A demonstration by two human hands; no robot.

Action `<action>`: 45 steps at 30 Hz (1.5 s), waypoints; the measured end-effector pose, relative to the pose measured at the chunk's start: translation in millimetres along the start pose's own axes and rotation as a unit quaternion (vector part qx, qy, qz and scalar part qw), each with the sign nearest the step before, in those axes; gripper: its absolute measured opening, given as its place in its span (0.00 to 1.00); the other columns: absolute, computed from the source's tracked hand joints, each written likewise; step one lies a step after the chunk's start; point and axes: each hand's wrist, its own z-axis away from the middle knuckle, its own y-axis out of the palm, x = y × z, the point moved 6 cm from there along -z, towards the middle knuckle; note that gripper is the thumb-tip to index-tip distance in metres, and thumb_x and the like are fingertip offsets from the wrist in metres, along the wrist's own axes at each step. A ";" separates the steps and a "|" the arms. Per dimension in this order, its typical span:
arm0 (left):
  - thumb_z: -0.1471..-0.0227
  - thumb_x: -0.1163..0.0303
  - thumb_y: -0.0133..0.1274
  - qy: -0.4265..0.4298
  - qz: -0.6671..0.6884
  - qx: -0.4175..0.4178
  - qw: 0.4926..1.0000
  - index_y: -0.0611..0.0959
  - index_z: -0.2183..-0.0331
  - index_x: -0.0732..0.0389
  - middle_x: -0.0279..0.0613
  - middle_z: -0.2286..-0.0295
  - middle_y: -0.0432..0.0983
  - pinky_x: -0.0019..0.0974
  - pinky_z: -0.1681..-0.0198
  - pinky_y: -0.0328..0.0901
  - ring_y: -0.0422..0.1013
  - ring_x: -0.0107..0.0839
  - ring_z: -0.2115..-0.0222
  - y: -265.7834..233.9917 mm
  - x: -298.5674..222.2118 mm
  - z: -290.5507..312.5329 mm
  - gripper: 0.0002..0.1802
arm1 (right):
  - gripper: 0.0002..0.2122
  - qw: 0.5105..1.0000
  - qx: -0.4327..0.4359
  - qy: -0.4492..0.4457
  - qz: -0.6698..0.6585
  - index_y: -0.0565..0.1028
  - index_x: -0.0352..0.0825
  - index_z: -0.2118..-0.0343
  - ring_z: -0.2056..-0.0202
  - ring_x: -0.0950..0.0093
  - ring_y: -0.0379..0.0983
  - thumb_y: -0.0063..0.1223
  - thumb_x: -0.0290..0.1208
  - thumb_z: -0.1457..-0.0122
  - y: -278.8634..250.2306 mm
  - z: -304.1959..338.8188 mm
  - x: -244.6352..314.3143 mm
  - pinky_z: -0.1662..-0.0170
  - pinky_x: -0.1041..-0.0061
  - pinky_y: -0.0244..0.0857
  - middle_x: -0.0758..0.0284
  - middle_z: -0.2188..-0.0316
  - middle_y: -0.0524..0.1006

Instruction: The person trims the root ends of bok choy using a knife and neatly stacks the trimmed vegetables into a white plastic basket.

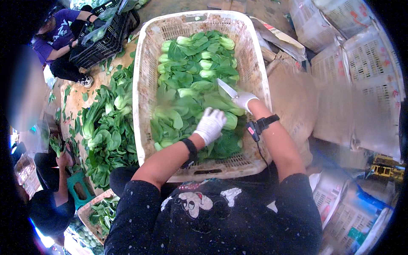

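Observation:
My right hand, in a white glove, is closed around a knife whose pale blade points up and left over the greens. My left hand, also gloved in white, rests low over the bok choy with its fingers bent and slightly apart; nothing shows in its grasp, though its palm side is hidden. Just right of it lies a bok choy with a pale green base. Both hands are inside a large, stained white plastic basket, where bok choy lie in rows at the far end.
Loose bok choy are heaped on the floor left of the basket. At upper left, a person in purple handles a black crate. Another person sits at lower left near a green stool. White crates stand at right.

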 end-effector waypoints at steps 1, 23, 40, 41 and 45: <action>0.66 0.47 0.63 0.018 0.002 0.000 1.000 0.69 0.50 0.59 0.40 0.55 0.66 0.49 0.42 0.47 0.60 0.37 0.49 7.5 -10.2 1.1 0.43 | 0.21 1.000 0.025 0.000 0.011 0.73 0.37 0.54 0.56 0.59 0.72 0.43 0.44 0.47 6.9 1.6 3.4 0.53 0.65 0.64 0.56 0.56 0.74; 0.59 0.62 0.54 0.017 -0.045 -0.129 0.990 0.77 0.59 0.54 0.39 0.56 0.69 0.41 0.51 0.57 0.63 0.35 0.54 22.5 -26.1 -1.5 0.21 | 0.36 0.994 0.033 -0.047 0.096 0.72 0.31 0.54 0.56 0.59 0.72 0.67 0.46 0.68 -4.9 14.7 4.8 0.52 0.68 0.65 0.53 0.57 0.74; 0.78 0.53 0.71 -0.029 0.407 -0.282 0.868 0.71 0.50 0.56 0.42 0.50 0.65 0.46 0.41 0.50 0.54 0.43 0.44 -40.4 47.9 35.1 0.49 | 0.18 0.878 -0.018 -0.152 -0.453 0.71 0.32 0.56 0.74 0.83 0.74 0.59 0.30 0.50 -109.7 78.3 -1.1 0.76 0.84 0.67 0.67 0.68 0.77; 0.79 0.56 0.72 -0.049 0.456 -0.301 0.836 0.70 0.49 0.57 0.41 0.48 0.64 0.44 0.40 0.48 0.54 0.43 0.43 -54.9 57.8 50.4 0.50 | 0.20 0.841 -0.017 -0.124 -0.526 0.70 0.30 0.54 0.71 0.80 0.76 0.58 0.33 0.49 -107.6 78.7 -1.0 0.71 0.81 0.71 0.66 0.67 0.78; 0.78 0.64 0.73 -0.083 0.554 -0.366 0.743 0.68 0.48 0.58 0.42 0.47 0.62 0.42 0.38 0.46 0.53 0.39 0.42 -93.6 98.0 122.8 0.50 | 0.28 0.608 0.244 -0.167 -0.737 0.56 0.33 0.41 0.53 0.54 0.69 0.40 0.46 0.38 -74.0 78.9 80.4 0.50 0.58 0.66 0.53 0.47 0.65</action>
